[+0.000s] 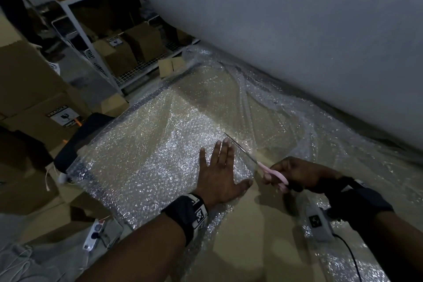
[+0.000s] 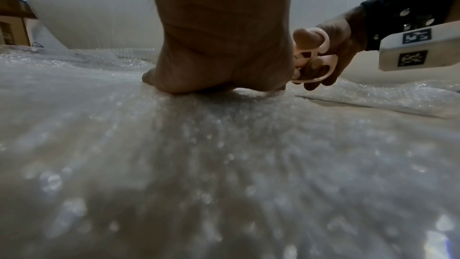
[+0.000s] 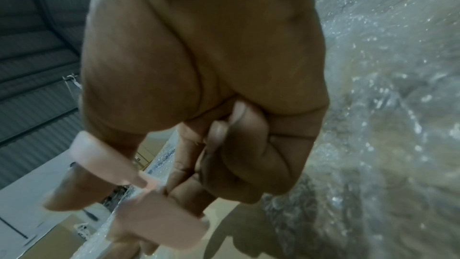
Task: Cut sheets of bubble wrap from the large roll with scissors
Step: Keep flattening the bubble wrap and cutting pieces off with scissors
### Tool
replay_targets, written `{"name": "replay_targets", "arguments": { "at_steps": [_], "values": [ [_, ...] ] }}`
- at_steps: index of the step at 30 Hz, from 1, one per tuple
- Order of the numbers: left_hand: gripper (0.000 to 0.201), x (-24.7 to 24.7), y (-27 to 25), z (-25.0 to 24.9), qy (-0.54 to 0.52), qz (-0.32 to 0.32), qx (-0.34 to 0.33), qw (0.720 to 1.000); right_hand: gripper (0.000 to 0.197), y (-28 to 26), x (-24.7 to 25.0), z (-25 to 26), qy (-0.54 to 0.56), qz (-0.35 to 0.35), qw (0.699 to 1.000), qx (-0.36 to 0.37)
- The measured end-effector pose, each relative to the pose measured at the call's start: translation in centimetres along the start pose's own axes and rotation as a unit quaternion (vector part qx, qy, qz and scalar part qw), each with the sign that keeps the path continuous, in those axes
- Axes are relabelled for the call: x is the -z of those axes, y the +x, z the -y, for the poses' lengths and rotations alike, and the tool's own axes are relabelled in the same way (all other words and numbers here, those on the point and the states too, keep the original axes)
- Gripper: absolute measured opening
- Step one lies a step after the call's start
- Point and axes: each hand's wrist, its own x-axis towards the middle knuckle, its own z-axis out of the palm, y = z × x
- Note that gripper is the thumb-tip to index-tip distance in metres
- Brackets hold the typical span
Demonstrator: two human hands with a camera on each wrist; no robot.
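A sheet of bubble wrap lies unrolled over a cardboard surface, running from the huge grey roll at the back right. My left hand presses flat on the sheet with fingers spread, just left of the cut line. My right hand grips pink-handled scissors; their blades lie in the wrap beside my left fingertips. In the left wrist view my left palm rests on the wrap and the scissors' handles show to its right. In the right wrist view my fingers curl through the pink handles.
Cardboard boxes stand stacked at the left, one with a fragile label. A white wire shelf with more boxes is at the back left. A dark object lies under the sheet's left corner. Bare cardboard shows between my forearms.
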Motion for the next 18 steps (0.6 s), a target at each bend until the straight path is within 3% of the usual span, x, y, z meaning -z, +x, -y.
{"name": "replay_targets", "arguments": {
  "at_steps": [4,9,10,12,15,18],
  "values": [
    [0.121,0.2,0.0,0.1,-0.002,0.017,0.004,1.0,0.094,0.1,-0.2,-0.2,-0.004,0.014,1.0,0.018],
    [0.13,2.3,1.1,0.7,-0.078,0.073,0.015,0.994,0.091,0.0,0.2,-0.3,-0.009,0.032,0.999,0.018],
    [0.126,3.2,1.5,0.9,-0.088,0.092,0.013,0.992,0.095,0.1,0.4,-0.3,-0.016,0.034,0.999,0.019],
    [0.097,5.0,2.2,1.3,-0.104,0.109,-0.002,0.989,0.103,0.2,0.6,-0.2,-0.031,0.035,0.999,0.023],
    [0.06,7.1,2.9,1.9,-0.155,0.068,-0.021,0.985,0.103,0.4,1.0,0.2,-0.034,0.032,0.999,0.02],
    [0.067,7.7,3.5,2.5,-0.12,0.014,-0.007,0.993,0.099,0.8,1.1,0.3,-0.033,0.033,0.999,0.028]
  ]
}}
